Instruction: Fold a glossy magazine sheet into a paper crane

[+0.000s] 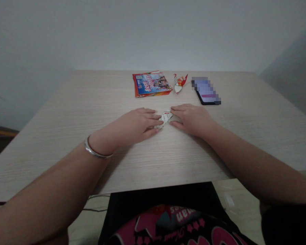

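The left hand (139,125) lies palm down, its fingers stretched flat over the left end of one small, white, folded paper piece with dark print and a red mark (166,116). The right hand (193,119) meets the paper's upper right end with its fingertips, its thumb apart from them below; whether that thumb touches the paper I cannot tell. Neither hand closes around the paper, which rests between them on one pale, wood-grained table (165,160). Both forearms slant inward from the near corners, the wrists low over the tabletop. One silver, rounded metal bangle (94,152) circles the left wrist.

Beyond the hands are three more items in a row: one stack of blue, red and orange printed paper sheets (151,85), too overlapped to count; just beside it, one red-and-white folded paper figure with pointed tips (180,83); and to its right, one black, rectangular phone with a lit, blurred screen (206,91).
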A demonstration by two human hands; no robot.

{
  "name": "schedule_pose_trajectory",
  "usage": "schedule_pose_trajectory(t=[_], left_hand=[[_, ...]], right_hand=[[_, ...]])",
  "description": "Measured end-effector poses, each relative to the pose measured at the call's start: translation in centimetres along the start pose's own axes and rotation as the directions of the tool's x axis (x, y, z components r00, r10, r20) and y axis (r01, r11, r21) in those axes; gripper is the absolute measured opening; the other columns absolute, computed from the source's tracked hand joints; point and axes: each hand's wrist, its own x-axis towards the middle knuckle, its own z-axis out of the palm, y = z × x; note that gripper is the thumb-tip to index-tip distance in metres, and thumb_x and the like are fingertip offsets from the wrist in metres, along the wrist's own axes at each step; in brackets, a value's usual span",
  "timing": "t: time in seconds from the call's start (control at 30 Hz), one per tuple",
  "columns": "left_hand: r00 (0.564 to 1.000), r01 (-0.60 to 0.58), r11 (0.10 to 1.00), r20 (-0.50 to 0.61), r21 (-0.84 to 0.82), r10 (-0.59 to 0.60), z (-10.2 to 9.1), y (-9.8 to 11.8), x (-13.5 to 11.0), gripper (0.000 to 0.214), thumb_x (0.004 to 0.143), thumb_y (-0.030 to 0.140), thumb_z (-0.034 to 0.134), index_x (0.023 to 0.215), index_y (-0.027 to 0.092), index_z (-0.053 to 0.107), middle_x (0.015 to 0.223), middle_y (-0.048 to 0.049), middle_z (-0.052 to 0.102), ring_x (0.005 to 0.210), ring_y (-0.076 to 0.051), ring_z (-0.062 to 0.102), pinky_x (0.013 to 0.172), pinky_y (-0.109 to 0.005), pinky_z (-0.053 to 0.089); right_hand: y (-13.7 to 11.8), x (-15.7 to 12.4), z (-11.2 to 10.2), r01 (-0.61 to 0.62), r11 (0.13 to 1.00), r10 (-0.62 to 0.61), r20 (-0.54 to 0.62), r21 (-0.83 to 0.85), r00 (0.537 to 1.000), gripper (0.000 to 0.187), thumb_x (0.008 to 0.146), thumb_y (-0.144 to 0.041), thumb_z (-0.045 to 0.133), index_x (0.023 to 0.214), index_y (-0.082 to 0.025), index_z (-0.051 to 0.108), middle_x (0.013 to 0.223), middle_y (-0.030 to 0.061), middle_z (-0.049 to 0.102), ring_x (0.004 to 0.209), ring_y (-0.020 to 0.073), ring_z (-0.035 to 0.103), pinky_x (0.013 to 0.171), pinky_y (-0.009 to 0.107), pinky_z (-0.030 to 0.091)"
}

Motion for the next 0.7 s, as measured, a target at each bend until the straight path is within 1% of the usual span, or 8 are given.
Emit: schedule_pose_trajectory(t=[0.17,0.27,0.33,0.43,0.5,0.57,0.63,0.7], left_hand=[[0.995,-0.030,0.997,-0.096,0.066,0.036,0.2,0.7,0.3,0.041,0.109,0.030,0.041,0.127,0.013,0.074,0.128,-0.0081,0.077,0.122,-0.024,0.067,0.116,-0.039,0.046],[0.996,0.006,0.997,-0.087,0.073,0.001,0.4,1.1,0.3,0.037,0.107,0.028,0.047,0.123,0.012,0.076,0.125,-0.0109,0.076,0.118,-0.027,0.068,0.111,-0.040,0.051],[0.995,0.036,0.996,-0.092,0.076,-0.029,0.4,1.3,0.2,0.036,0.105,0.026,0.049,0.124,0.011,0.075,0.131,-0.0140,0.073,0.123,-0.028,0.067,0.112,-0.042,0.052],[0.994,0.026,0.998,-0.106,0.062,-0.020,0.5,1.5,0.1,0.038,0.105,0.023,0.047,0.130,0.009,0.071,0.146,-0.0164,0.065,0.138,-0.029,0.059,0.119,-0.044,0.047],[0.995,0.030,0.999,-0.096,0.037,-0.026,0.4,1.5,0.1,0.040,0.104,0.022,0.046,0.134,0.007,0.067,0.147,-0.0177,0.064,0.139,-0.029,0.059,0.120,-0.045,0.046],[0.996,0.067,0.998,-0.067,-0.001,-0.067,0.4,1.4,0.3,0.040,0.103,0.021,0.046,0.135,0.006,0.065,0.143,-0.0192,0.066,0.132,-0.028,0.064,0.116,-0.043,0.050],[0.993,0.109,0.993,-0.044,-0.038,-0.110,0.3,1.3,0.6,0.038,0.101,0.020,0.048,0.133,0.007,0.065,0.137,-0.0192,0.068,0.126,-0.027,0.067,0.113,-0.042,0.052],[0.993,0.108,0.992,-0.039,-0.059,-0.111,0.2,1.1,0.7,0.034,0.100,0.020,0.049,0.127,0.009,0.068,0.131,-0.0174,0.071,0.123,-0.027,0.068,0.112,-0.041,0.052]], right_hand=[[0.2,0.3,1.0,0.079,0.997,-0.077,-0.068,0.018,0.995,0.050,0.103,-0.037,0.059,0.140,-0.005,0.065,0.144,0.0214,0.067,0.127,0.0334,0.066,0.103,0.046,0.055],[0.7,0.6,1.0,0.184,0.983,-0.181,-0.137,0.012,0.974,0.038,0.101,-0.032,0.062,0.132,-0.011,0.071,0.137,0.0176,0.072,0.120,0.0318,0.068,0.100,0.046,0.055],[0.9,0.7,0.8,0.286,0.958,-0.283,-0.150,-0.005,0.947,0.027,0.101,-0.025,0.061,0.122,-0.016,0.077,0.125,0.0141,0.077,0.113,0.0285,0.069,0.097,0.043,0.055],[0.8,0.8,0.5,0.394,0.919,-0.395,-0.101,-0.030,0.913,0.024,0.102,-0.016,0.056,0.112,-0.016,0.079,0.110,0.0113,0.080,0.104,0.0247,0.069,0.091,0.039,0.055],[0.6,0.7,0.3,0.403,0.915,-0.404,-0.067,-0.028,0.912,0.025,0.102,-0.014,0.055,0.110,-0.015,0.079,0.108,0.0099,0.080,0.102,0.0234,0.070,0.088,0.037,0.055],[0.4,0.5,0.3,0.362,0.932,-0.362,-0.059,-0.016,0.930,0.025,0.103,-0.015,0.055,0.109,-0.016,0.079,0.109,0.0099,0.080,0.101,0.0224,0.071,0.086,0.035,0.055],[0.2,0.4,0.3,0.319,0.948,-0.319,-0.052,-0.004,0.946,0.025,0.104,-0.019,0.055,0.107,-0.016,0.080,0.111,0.0107,0.080,0.100,0.0219,0.072,0.085,0.035,0.055],[0.2,0.3,0.3,0.303,0.953,-0.303,-0.048,0.005,0.952,0.027,0.105,-0.024,0.056,0.107,-0.016,0.081,0.114,0.0113,0.080,0.100,0.0218,0.073,0.087,0.035,0.056]])
